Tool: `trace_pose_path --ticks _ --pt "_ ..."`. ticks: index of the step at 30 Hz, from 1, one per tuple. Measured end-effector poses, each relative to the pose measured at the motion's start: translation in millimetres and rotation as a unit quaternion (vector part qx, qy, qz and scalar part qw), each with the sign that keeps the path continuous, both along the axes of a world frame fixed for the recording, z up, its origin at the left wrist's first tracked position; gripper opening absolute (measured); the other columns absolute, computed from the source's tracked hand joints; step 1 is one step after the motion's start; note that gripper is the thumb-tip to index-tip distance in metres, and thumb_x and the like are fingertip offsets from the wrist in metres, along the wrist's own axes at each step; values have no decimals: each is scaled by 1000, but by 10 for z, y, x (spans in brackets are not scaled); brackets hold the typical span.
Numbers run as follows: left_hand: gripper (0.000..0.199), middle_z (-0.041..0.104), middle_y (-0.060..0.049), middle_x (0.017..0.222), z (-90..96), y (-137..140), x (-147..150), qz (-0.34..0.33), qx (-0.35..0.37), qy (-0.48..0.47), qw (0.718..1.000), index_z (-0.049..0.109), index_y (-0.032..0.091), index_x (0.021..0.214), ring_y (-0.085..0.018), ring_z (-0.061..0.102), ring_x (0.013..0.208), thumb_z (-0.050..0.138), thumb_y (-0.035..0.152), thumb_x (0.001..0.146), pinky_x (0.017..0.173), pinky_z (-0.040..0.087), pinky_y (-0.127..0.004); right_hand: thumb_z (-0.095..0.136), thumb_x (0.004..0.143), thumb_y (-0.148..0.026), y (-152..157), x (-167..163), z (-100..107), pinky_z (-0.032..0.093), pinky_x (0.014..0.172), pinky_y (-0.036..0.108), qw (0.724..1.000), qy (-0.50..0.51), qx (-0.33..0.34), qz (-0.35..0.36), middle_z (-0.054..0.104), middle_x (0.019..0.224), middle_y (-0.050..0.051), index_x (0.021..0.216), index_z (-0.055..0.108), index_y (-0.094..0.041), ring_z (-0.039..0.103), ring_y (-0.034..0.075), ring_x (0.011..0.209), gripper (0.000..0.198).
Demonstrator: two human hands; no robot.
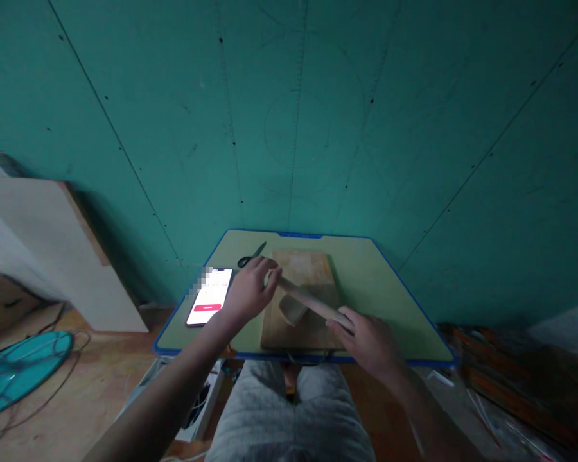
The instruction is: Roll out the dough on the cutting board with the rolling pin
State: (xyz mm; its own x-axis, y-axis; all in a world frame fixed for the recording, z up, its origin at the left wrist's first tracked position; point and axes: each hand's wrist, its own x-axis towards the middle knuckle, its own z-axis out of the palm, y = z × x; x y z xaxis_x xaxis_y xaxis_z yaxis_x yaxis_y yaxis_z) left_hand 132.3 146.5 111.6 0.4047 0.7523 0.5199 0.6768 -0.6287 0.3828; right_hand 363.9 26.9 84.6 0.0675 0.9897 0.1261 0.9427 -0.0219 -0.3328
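Both hands are closed round the ends of a pale wooden rolling pin [311,300], which slants across the wooden board [302,264]. My left hand [253,285] grips its far left end. At its near right end, my right hand [368,340] has fingers wrapped round the wood. Below the pin, partly covered by it, lies a pale lump that looks like dough [292,310]. Whether the pin touches the lump, I cannot tell.
The board lies on a light green table [380,289] with a blue edge, against a green wall. A lit phone [209,298] is on the left, with dark-handled scissors [251,255] behind my left hand. A white panel [62,250] leans at far left.
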Motion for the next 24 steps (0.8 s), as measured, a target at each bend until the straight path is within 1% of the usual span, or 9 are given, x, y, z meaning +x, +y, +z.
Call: trace_pose_path --ticks 2,4,7,10,13,15,17,21,24 --pt "32 65 -8 96 -64 3 49 -36 26 73 996 62 18 92 -20 60 91 36 36 97 79 42 -32 44 93 -48 0 -155 6 24 53 26 1000 -26 -4 6 69 71 2 83 61 -24 61 16 61 31" --pt "33 66 -8 91 -161 49 95 -33 23 139 990 63 18 88 -21 59 89 35 34 97 81 40 -35 44 93 -47 -17 -289 -29 22 53 27 999 -35 -10 0 70 72 2 84 60 -24 62 16 61 29" --pt "32 65 -9 84 -277 144 126 -21 -2 185 982 62 17 82 -21 58 84 36 27 95 79 40 -35 46 93 -47 -53 -415 -117 22 52 27 999 -37 -1 -6 69 69 1 84 60 -24 61 16 59 28" --pt "25 65 -9 83 -306 179 137 -19 -28 211 977 63 17 82 -21 59 82 40 22 90 75 41 -33 44 94 -47 -80 -438 -205 23 52 28 998 -47 30 -7 69 70 3 88 60 -23 62 17 61 29" --pt "25 67 -10 86 -305 136 163 7 -52 234 971 63 17 84 -22 60 82 40 24 89 72 41 -33 41 95 -49 -93 -385 -261 24 53 28 997 -59 56 1 69 76 5 89 60 -22 64 18 64 33" --pt "27 68 -11 88 -319 96 183 31 -64 240 968 63 18 84 -24 61 83 38 26 89 70 41 -33 39 96 -51 -89 -334 -265 24 53 28 996 -70 60 11 69 82 5 88 59 -22 64 18 66 36" --pt "28 68 -11 87 -346 66 191 48 -78 239 967 63 18 84 -25 62 82 37 27 89 68 40 -33 38 97 -52 -72 -292 -238 22 52 29 995 -85 49 18 69 86 5 87 59 -23 64 17 67 37" --pt "28 67 -10 87 -398 38 171 56 -103 231 966 62 18 87 -25 61 81 35 26 90 67 40 -34 35 99 -47 -22 -263 -159 20 53 30 991 -131 10 25 69 82 4 88 60 -23 63 17 67 36" --pt "26 65 -10 91 -420 8 159 60 -90 221 969 61 18 90 -24 59 84 35 25 90 71 42 -34 36 99 -45 -9 -269 -156 19 53 30 988 -149 -14 31 70 78 5 91 61 -23 63 17 64 34"
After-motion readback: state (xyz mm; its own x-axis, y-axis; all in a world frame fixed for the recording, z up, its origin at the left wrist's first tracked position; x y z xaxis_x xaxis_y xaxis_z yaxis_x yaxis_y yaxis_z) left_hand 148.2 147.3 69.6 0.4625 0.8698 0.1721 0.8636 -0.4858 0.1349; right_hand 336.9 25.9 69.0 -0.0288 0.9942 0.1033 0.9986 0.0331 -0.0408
